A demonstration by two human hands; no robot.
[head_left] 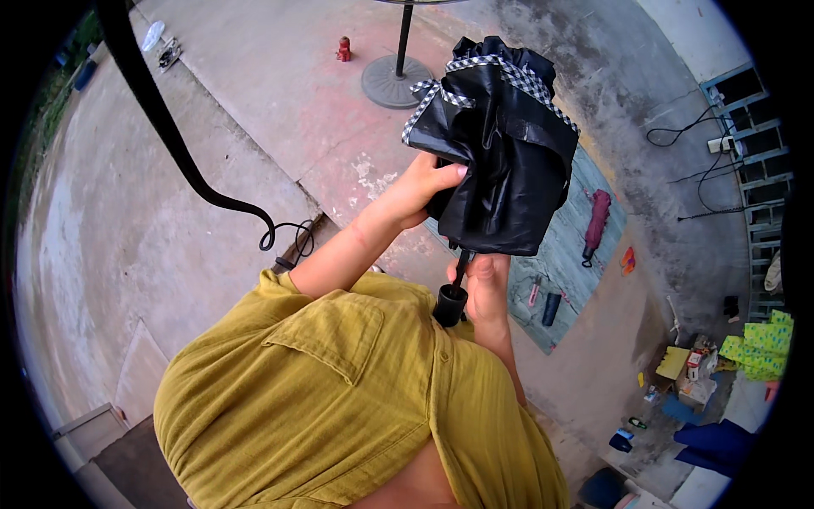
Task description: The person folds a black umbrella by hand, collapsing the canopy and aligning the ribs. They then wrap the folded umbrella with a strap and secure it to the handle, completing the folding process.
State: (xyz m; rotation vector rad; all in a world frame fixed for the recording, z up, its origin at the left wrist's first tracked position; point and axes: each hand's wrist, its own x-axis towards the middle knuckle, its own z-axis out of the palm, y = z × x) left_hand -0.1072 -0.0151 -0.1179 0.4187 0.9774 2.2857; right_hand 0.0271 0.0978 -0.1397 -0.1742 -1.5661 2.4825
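A black folding umbrella (509, 182) with black-and-white checked trim is in front of me, its canopy bunched into loose folds. My left hand (421, 188) grips the canopy's left side, thumb pressed on the cloth and the other fingers hidden behind it. Below the canopy, the thin shaft leads down to a black handle (451, 304) that points toward me. My right hand (487, 284) is closed at the shaft, just beside the handle; part of its grip is hidden.
Beyond the umbrella, a bluish mat (564, 288) bears a folded maroon umbrella (597, 222) and a dark cylinder (551, 309). A round stand base (398, 82) and a red object (343, 49) are farther off. Boxes (672, 363) and clutter lie at right; a black strap (161, 110) hangs at left.
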